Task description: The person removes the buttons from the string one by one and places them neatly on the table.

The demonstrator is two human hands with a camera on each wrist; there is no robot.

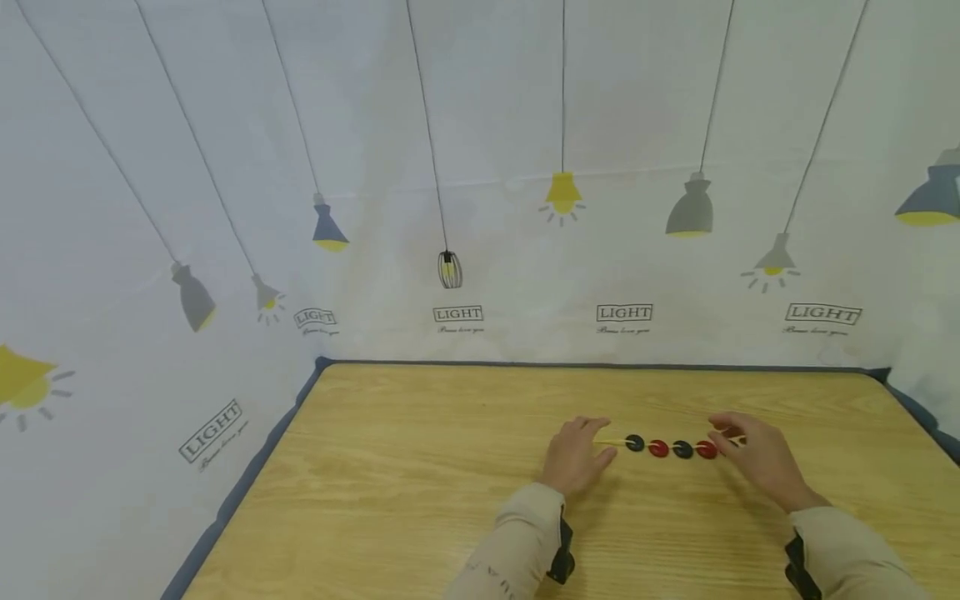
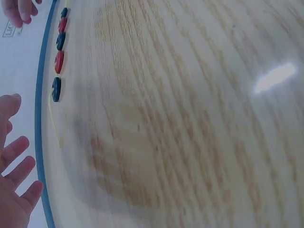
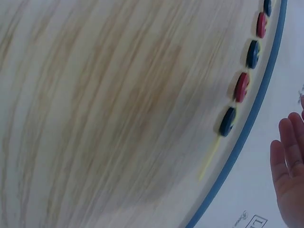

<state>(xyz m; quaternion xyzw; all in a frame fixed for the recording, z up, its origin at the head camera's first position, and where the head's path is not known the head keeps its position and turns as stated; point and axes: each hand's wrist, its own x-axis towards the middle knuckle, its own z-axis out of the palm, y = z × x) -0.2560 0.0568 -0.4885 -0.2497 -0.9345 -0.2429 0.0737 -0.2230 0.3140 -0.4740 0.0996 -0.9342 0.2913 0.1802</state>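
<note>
Round buttons, dark and red in turn, lie in a row on the wooden table, threaded on a yellow string [image 1: 611,442]. In the head view a dark button [image 1: 635,443] leads at the left, followed by a red button [image 1: 658,449]. My left hand [image 1: 573,457] hovers by the string's left end, fingers loosely spread and holding nothing; the wrist view shows that string end [image 2: 60,142] lying loose. Over the row's right end is my right hand [image 1: 761,458], hiding the last dark button there. Its fingers [image 3: 290,147] look relaxed in the right wrist view, apart from the string.
The wood-grain table [image 1: 420,467] has a dark blue edge [image 1: 247,475] along its back and sides. White sheeting [image 1: 502,100] printed with hanging lamps rises behind and at the sides. Each sleeve has a black strap [image 1: 562,554] at the wrist.
</note>
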